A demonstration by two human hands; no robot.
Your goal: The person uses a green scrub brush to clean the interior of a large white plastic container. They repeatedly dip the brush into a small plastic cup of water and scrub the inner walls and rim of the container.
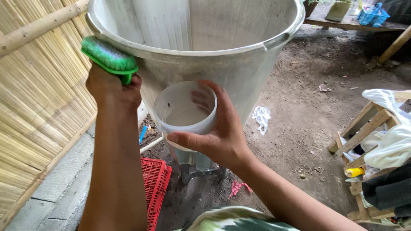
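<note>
Green bristles of the scrub brush [109, 57], gripped in your left hand [113, 90], meet the big grey tub's [222, 64] near-left rim. Your right hand [218, 132] has its fingers wrapped round a translucent cup [182, 113] just below. Scrub firmly; keep the cup level.

A wall of thin split bamboo slats [30, 107], braced by a round wooden pole [38, 28], fills the left of the frame. Below it, at the lower left, runs a strip of grey concrete paving [55, 184]. The floor of bare brown packed earth [308, 111] spreads across the centre and right, strewn with small scraps. A rough wooden-slat frame [364, 128] stands at the right edge, draped with white cloth [391, 147]. In the upper right corner, a weathered wooden plank shelf [342, 23] carries a small blue plastic basket [372, 16]. The daylight is soft and even.
</note>
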